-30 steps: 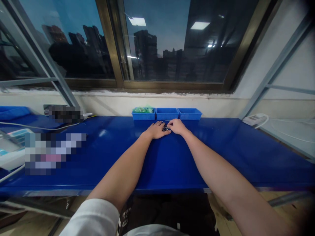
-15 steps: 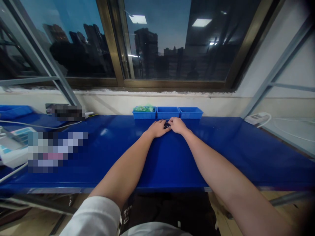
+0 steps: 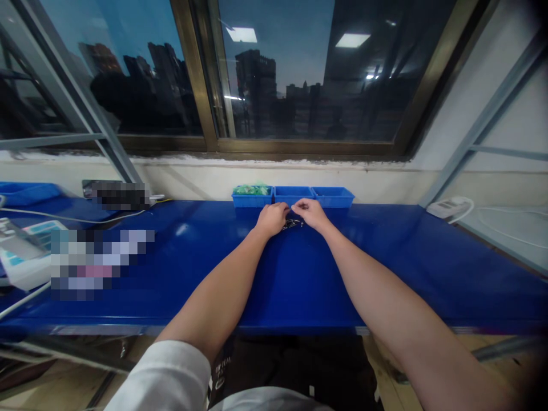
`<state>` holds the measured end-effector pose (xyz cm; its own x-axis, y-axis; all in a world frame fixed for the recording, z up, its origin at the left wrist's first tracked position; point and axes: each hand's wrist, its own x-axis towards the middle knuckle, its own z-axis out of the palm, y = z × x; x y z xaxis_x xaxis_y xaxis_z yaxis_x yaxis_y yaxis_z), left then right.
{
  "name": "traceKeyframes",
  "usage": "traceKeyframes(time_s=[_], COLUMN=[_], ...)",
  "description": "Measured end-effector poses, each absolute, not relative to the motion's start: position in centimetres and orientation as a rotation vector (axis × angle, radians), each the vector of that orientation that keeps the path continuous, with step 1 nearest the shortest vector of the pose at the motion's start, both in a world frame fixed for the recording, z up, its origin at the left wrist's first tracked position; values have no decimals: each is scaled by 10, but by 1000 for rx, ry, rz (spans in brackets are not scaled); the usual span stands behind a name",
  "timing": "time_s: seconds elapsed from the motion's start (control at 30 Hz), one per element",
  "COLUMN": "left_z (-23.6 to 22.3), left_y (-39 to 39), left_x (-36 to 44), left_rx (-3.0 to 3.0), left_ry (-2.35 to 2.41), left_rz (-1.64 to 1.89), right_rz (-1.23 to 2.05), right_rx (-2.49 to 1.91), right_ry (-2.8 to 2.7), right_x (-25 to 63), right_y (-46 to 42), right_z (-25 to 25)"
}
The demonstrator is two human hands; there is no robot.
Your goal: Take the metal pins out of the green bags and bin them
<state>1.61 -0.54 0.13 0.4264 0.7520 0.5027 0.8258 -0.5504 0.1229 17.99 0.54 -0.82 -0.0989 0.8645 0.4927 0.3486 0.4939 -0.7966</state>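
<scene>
Both my hands are at the far side of the blue tabletop, just in front of three blue bins. My left hand is curled, its fingertips bent towards the right hand; what they hold, if anything, is too small to make out. My right hand is closed in a pinch, thumb and finger almost meeting the left fingertips. Something tiny may be in that pinch, but I cannot name it. Between and below the hands lies a small heap of thin, shiny metal pieces on the tabletop.
The left bin holds green, crinkled material; the middle bin and right bin adjoin it. A white device with a keypad stands at left beside a blurred patch. A white cabled device sits at the right edge.
My hands have lifted slightly and drawn a little apart from the tabletop. The metal pieces show more plainly beneath them. My right fingers have moved into a pinch near the left fingertips.
</scene>
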Motion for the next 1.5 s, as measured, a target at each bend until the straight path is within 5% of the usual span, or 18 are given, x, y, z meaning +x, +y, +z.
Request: traceKeyframes(time_s=[0.43,1.1,1.5], left_z=[6,-8,-9], left_y=[-11,-6,-6], left_x=[18,12,10], left_rx=[-2625,-2586,-2693], left_ry=[-1489,-1747,-1706], left_rz=[-745,-558,-493], right_rz=[790,-3,42], right_rx=[-1101,-1612,-1746], right_ry=[-1545,-1419,-1420], right_x=[183,202,205], right_y=[-3,4,7], right_z=[1,-1,-5])
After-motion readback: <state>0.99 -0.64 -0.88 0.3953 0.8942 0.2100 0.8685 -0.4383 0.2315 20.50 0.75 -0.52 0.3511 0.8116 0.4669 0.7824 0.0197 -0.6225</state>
